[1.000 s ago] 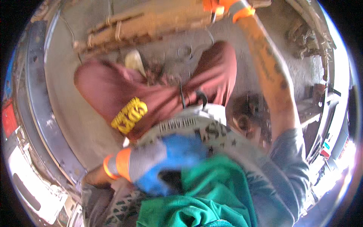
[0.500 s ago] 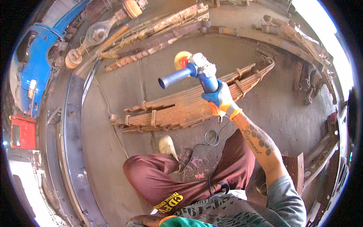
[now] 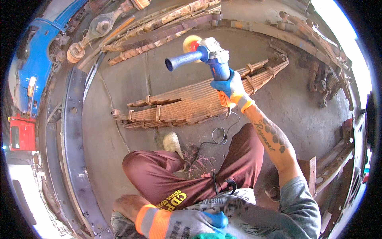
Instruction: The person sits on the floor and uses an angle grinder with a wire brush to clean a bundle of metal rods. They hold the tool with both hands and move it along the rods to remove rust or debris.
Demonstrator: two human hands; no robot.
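Observation:
My right hand (image 3: 232, 88), in a blue, grey and orange glove, grips the body of a blue and silver angle grinder (image 3: 215, 57). The grinder is held up over the floor, its blue side handle pointing left and its round yellowish disc with a red centre at the far side. Below and beyond lie rusty leaf spring packs (image 3: 179, 107), banded with metal clips; the grinder is apart from them in the picture. My left hand (image 3: 191, 224), gloved in grey and orange with blue fingertips, is close against my shirt at the lower edge. Its fingers are partly cut off and not clear.
A dark cable (image 3: 219, 139) loops between my legs and the springs. A long dark steel beam (image 3: 75, 147) runs along the left. Rusty bars (image 3: 163, 30) and an axle (image 3: 101, 26) lie at the back. More metal parts (image 3: 330, 85) lie on the right.
My left hand has come further into view at the lower edge, with its wrist and forearm now showing. The grinder in my right hand sits slightly higher in the picture.

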